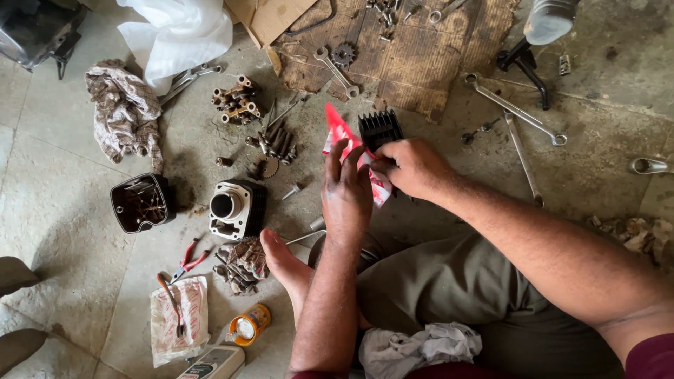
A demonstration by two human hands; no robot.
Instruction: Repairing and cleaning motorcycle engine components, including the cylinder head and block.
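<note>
- Sat on the floor (63,231), bare foot (281,256) stretched out at 6 o'clock, crumpled white rag (421,347) in the lap
- Left hand (345,193) raised at centre, back to the camera, fingers straight and loosely spread along the red and white plastic packet (344,137), pressed flat on it rather than curled round
- Right hand (414,168) just at 3 o'clock of the left, fingers curled and pinched on the packet's lower edge; black finned engine part (380,128) directly beyond the knuckles at 12 o'clock, whether gripped too could not be told
- At 9 o'clock of the hands: silver cylinder block (237,208), then the black engine cover (142,202)
- At 7 o'clock: red-handled pliers (188,258) and a small yellow tin (249,324)
- At 10 o'clock: cluster of bolts and a sprocket (272,147), further out a chequered cloth (125,112)
- At 2 o'clock: long spanners (516,112); at 12 o'clock, farthest, a cardboard sheet (414,56) with more tools
- Likely risks: packet torn too hard under greasy fingers, contents dropped among the loose parts and lost; finned part possibly knocked over by the right wrist
</note>
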